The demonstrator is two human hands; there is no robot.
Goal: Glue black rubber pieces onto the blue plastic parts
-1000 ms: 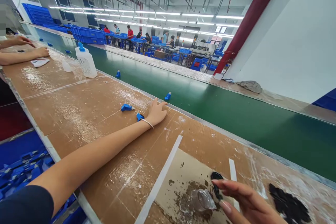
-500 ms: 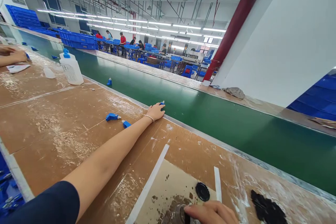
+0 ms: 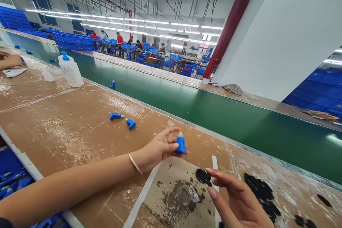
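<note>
My left hand (image 3: 162,146) grips a small blue plastic part (image 3: 181,145) with a whitish tip, above the workbench. Just right of it, my right hand (image 3: 237,199) pinches a small black piece (image 3: 209,180) between thumb and fingertips. Behind that piece a round black lid (image 3: 201,175) lies on a stained beige sheet (image 3: 171,174). On the same sheet stands a small clear cup (image 3: 185,195), wet stains around it. Two more blue parts, one (image 3: 115,115) beside the other (image 3: 130,124), rest on the bench left of my hands.
A green conveyor belt (image 3: 160,89) runs along the bench's far edge, carrying a blue part (image 3: 112,84). Black pieces (image 3: 260,192) lie heaped at right. A white bottle (image 3: 71,71) stands at left, near another person's hand (image 3: 12,60). Blue parts fill a bin (image 3: 13,178) below.
My left hand has come back from the belt's edge toward me, bringing a blue part. My right hand has left the clear cup and now holds a small black piece.
</note>
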